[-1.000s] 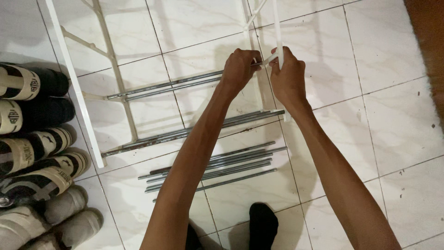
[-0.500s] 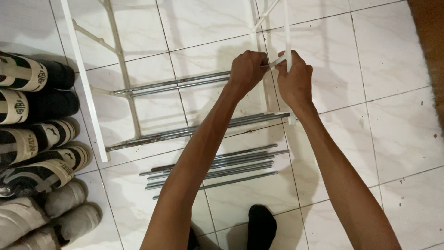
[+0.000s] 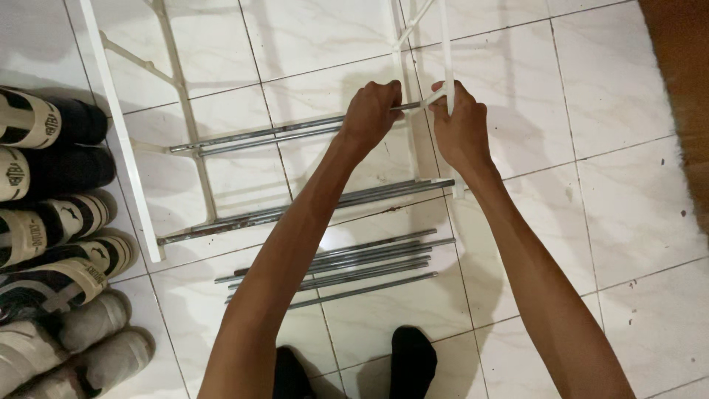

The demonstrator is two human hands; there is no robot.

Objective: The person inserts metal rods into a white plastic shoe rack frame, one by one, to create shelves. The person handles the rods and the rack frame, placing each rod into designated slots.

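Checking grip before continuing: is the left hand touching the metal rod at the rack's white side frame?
Touching. The head view shows the left hand closed around the metal rod.

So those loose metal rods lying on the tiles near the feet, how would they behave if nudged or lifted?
The loose metal rods look round and smooth, so on the glossy tile floor they would probably roll and slip easily. They appear thin, straight and rigid, likely stiff rather than floppy, and probably light enough to lift several at once.
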